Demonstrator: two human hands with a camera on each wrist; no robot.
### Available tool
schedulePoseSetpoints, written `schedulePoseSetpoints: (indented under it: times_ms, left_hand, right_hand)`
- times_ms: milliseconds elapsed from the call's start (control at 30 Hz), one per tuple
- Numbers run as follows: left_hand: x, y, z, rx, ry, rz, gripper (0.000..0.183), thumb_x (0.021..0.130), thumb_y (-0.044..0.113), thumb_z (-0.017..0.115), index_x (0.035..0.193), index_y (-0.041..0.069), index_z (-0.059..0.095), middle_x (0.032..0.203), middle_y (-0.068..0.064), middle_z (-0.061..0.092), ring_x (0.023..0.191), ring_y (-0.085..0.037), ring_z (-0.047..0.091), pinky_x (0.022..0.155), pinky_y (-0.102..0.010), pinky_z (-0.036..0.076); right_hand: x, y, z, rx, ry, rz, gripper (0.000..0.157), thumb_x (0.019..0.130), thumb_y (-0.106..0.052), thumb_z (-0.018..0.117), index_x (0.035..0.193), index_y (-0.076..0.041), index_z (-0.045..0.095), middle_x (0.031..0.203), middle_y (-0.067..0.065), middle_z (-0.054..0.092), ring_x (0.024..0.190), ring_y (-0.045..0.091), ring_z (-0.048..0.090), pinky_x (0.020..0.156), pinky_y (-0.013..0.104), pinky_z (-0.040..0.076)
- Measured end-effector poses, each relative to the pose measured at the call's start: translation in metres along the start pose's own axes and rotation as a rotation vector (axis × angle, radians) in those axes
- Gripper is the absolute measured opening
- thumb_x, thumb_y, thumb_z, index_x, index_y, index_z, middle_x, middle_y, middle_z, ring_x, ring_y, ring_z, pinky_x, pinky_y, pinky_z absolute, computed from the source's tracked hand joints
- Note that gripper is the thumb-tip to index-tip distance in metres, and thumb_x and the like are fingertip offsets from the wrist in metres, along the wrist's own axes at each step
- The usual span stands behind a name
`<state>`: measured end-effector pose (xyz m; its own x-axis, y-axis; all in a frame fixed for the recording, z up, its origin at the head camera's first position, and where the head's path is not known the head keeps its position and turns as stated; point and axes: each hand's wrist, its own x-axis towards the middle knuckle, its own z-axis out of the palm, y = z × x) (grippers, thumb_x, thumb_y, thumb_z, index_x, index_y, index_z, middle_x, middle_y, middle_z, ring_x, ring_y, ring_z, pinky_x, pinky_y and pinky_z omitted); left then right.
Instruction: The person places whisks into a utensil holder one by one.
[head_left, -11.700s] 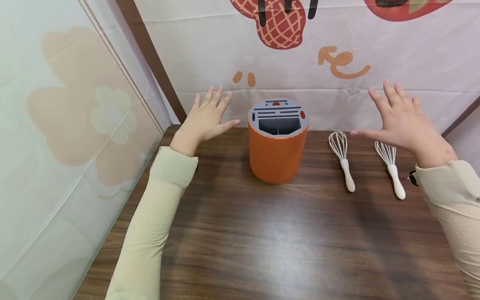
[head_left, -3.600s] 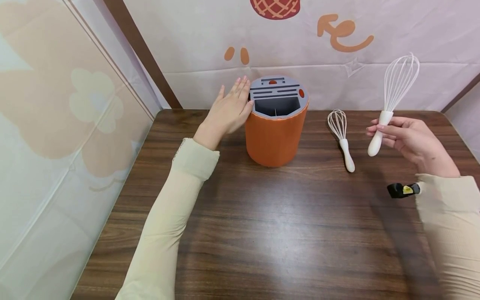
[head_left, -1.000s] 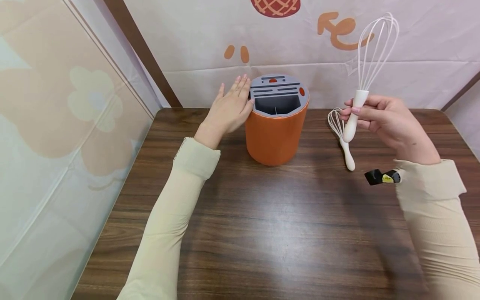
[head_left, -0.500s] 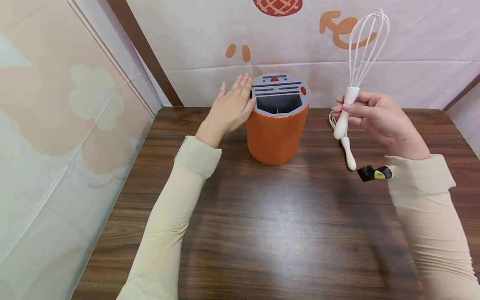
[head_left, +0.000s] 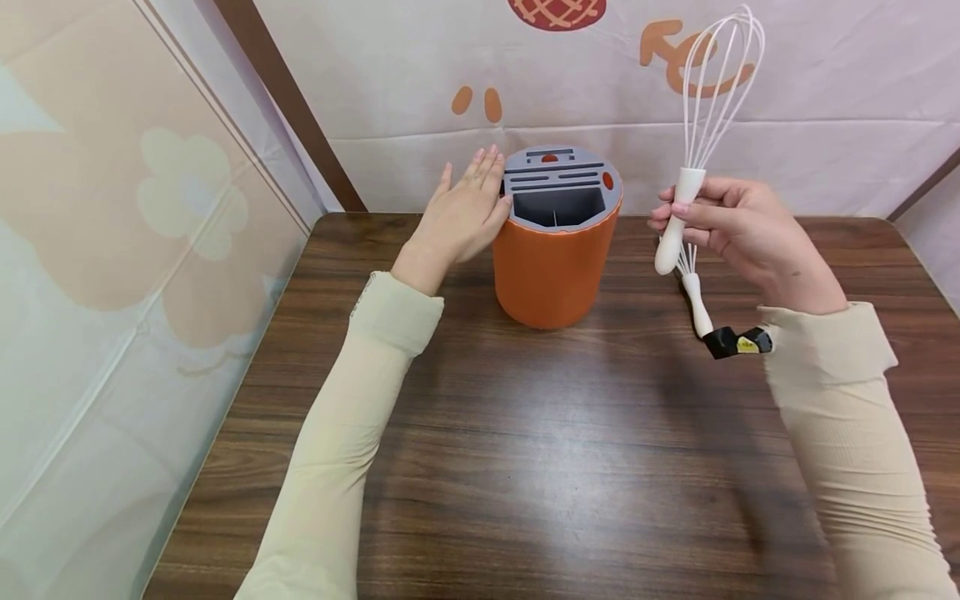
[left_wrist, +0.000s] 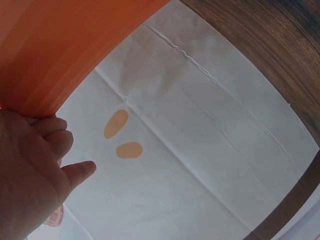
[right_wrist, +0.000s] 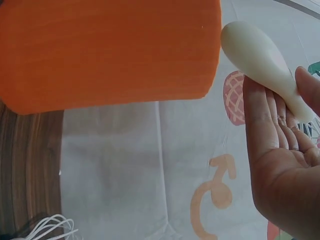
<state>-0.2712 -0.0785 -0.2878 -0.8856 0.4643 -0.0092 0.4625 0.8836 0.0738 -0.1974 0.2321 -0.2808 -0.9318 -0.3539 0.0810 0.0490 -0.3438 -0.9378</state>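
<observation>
White whisk [head_left: 689, 182] tilts above a wooden table [head_left: 480, 508], its handle [head_left: 669, 250] pinched by the right hand [head_left: 753, 235]; the left hand [head_left: 461, 215], fingers [head_left: 486, 173] nearly straight, rests against an orange holder [head_left: 551, 279].

The left hand [head_left: 461, 215] touches an orange holder [head_left: 551, 275]; the right hand [head_left: 752, 235] holds a whisk [head_left: 689, 180], wires up.

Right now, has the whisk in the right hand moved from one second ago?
Yes: in the head view, the held whisk has moved left, closer to the orange holder.
</observation>
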Motion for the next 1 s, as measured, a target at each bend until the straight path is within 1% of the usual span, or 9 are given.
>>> schedulePoseSetpoints:
  times_ms: [200,333,533,700,933,1000]
  left_hand:
    - [-0.001,0.0,0.0,-0.007,-0.005,0.0,0.062,0.103,0.042,0.012,0.153,0.008,0.0,0.159,-0.001,-0.006,0.143,-0.012,-0.011,0.114,-0.042,-0.009]
    - [-0.003,0.0,-0.001,-0.007,-0.006,0.002,0.062,0.103,0.042,0.011,0.153,0.008,-0.001,0.159,-0.001,-0.007,0.143,-0.012,-0.011,0.114,-0.043,-0.008]
    - [-0.005,0.0,-0.002,-0.011,0.001,0.0,0.062,0.103,0.042,0.012,0.154,0.008,0.001,0.159,-0.001,-0.006,0.143,-0.012,-0.01,0.114,-0.043,-0.007]
    - [-0.006,0.0,-0.002,-0.011,0.0,-0.005,0.062,0.103,0.042,0.013,0.154,0.009,0.001,0.159,0.0,-0.007,0.143,-0.012,-0.01,0.114,-0.042,-0.008]
    - [-0.006,0.001,-0.002,-0.006,-0.001,-0.003,0.062,0.103,0.042,0.013,0.154,0.008,0.001,0.158,0.0,-0.007,0.143,-0.012,-0.01,0.114,-0.043,-0.007]
    - [-0.006,0.001,-0.002,-0.002,-0.001,-0.003,0.062,0.103,0.042,0.013,0.154,0.008,0.001,0.158,0.0,-0.007,0.143,-0.012,-0.01,0.114,-0.043,-0.007]
  right_hand:
    - [0.006,0.0,0.01,0.002,0.006,-0.015,0.015,0.091,0.011,0.053,0.101,0.01,0.064,0.09,0.019,0.07,0.088,0.025,0.069,0.077,0.028,0.054]
    - [0.01,0.0,0.017,-0.007,0.016,-0.016,0.014,0.09,0.011,0.055,0.101,0.01,0.064,0.09,0.018,0.07,0.089,0.026,0.069,0.079,0.029,0.054]
    - [0.015,0.002,0.028,-0.035,0.026,-0.009,0.013,0.09,0.007,0.059,0.101,0.01,0.064,0.09,0.017,0.07,0.09,0.024,0.068,0.079,0.028,0.054]
    - [0.02,0.003,0.036,-0.049,0.027,-0.016,0.015,0.089,0.007,0.06,0.102,0.013,0.063,0.089,0.017,0.07,0.093,0.023,0.067,0.079,0.029,0.054]
    - [0.027,0.002,0.046,-0.038,0.013,-0.018,0.016,0.089,0.006,0.061,0.102,0.014,0.062,0.089,0.019,0.069,0.088,0.027,0.068,0.08,0.03,0.054]
    - [0.029,0.002,0.049,-0.045,0.02,-0.016,0.014,0.088,0.006,0.062,0.1,0.012,0.063,0.088,0.019,0.07,0.087,0.027,0.069,0.079,0.03,0.054]
